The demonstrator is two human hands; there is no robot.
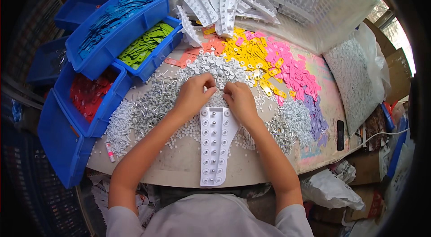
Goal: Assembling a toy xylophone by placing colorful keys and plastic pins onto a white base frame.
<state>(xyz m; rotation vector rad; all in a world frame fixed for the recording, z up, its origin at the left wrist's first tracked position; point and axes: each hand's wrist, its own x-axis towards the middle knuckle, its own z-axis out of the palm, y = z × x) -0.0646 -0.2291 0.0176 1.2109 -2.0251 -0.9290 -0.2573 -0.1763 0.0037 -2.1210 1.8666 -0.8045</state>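
A white plastic plate [220, 147], tapering at the near end, lies in front of me with its tip at the table's near edge. Round white caps sit along both its sides, and a row of metal pin heads runs down the middle. Beyond its far end is a heap of small white caps [213, 64]. My left hand [196, 92] is curled at the near side of this heap, thumb and fingers pinched together. Close beside it, my right hand [240, 101] is bent inward with fingers drawn together. Whatever either hand holds is too small or hidden to tell.
Metal pins [157, 102] are heaped left, with yellow [247, 51], pink [292, 69] and purple tabs [314, 118] at right. Blue bins [119, 64] hold blue, green and red tabs. More white plates [226, 10] lie at the back. A dark phone-like object [340, 135] lies right.
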